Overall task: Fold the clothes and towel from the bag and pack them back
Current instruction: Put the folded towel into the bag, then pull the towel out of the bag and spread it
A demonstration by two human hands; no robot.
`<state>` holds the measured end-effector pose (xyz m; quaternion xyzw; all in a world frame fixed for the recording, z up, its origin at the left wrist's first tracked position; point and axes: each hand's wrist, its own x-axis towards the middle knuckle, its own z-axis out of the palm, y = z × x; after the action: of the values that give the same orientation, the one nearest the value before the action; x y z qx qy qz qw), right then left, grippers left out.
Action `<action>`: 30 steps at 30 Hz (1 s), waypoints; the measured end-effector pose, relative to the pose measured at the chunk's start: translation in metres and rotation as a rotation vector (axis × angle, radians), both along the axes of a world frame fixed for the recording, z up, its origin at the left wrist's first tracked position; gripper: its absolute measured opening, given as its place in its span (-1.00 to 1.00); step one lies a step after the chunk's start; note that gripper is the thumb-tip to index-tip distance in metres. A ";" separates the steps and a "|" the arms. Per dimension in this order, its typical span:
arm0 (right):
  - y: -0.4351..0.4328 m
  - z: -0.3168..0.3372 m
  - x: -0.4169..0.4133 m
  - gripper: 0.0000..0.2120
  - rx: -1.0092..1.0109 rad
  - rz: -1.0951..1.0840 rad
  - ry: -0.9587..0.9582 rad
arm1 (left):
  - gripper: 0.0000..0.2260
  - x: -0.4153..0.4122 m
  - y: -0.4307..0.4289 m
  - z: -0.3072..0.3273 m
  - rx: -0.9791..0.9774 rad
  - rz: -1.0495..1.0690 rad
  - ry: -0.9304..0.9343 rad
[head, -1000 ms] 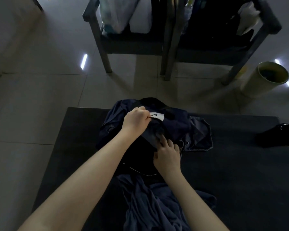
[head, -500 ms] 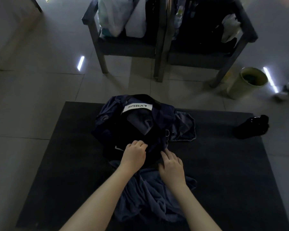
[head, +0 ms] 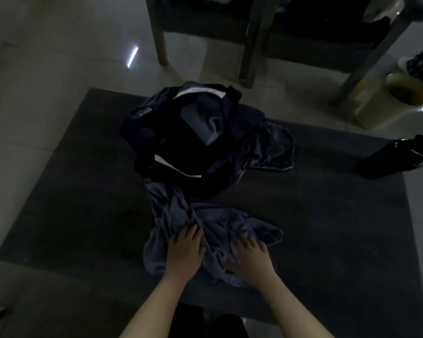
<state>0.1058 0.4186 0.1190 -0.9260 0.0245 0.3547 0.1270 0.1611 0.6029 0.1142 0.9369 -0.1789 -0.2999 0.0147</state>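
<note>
Left grip (head: 185, 252) and right grip (head: 250, 261), both released, flat on one crumpled blue garment (head: 217, 223). One dark bag (head: 142, 132) just beyond, on one grey mat (head: 83, 191); two chairs (head: 161, 37), one bin (head: 381, 106) behind.

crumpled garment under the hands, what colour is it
The garment is a plain muted blue-grey with no pattern; the head view, the only one, shows it.

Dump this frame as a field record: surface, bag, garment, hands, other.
surface: dark mat on tiled floor
bag: dark bag, open, far middle of mat, grey cloth inside
garment: blue-grey garment, crumpled, on mat in front of bag
hands: left hand flat on garment; right hand on it, fingers spread
other: loose cloth beside bag; black shoe at mat's right edge
</note>
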 end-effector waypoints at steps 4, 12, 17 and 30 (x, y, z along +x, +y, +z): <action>0.001 -0.035 -0.020 -0.20 -0.034 0.029 -0.117 | -0.51 -0.015 -0.001 -0.032 -0.044 0.030 -0.125; -0.004 -0.092 -0.053 -0.19 -0.048 0.054 -0.360 | -0.51 -0.040 0.004 -0.076 -0.097 0.034 -0.354; -0.006 -0.111 -0.059 -0.22 -0.054 0.040 -0.585 | -0.52 -0.046 0.004 -0.096 -0.158 0.055 -0.502; -0.009 -0.120 -0.065 -0.43 -0.047 0.038 -0.741 | -0.57 -0.048 0.003 -0.112 -0.216 0.036 -0.731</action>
<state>0.0406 0.4099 -0.0006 -0.9945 -0.0321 -0.0030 0.0993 0.1132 0.6060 0.0025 0.9781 -0.1866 0.0751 0.0539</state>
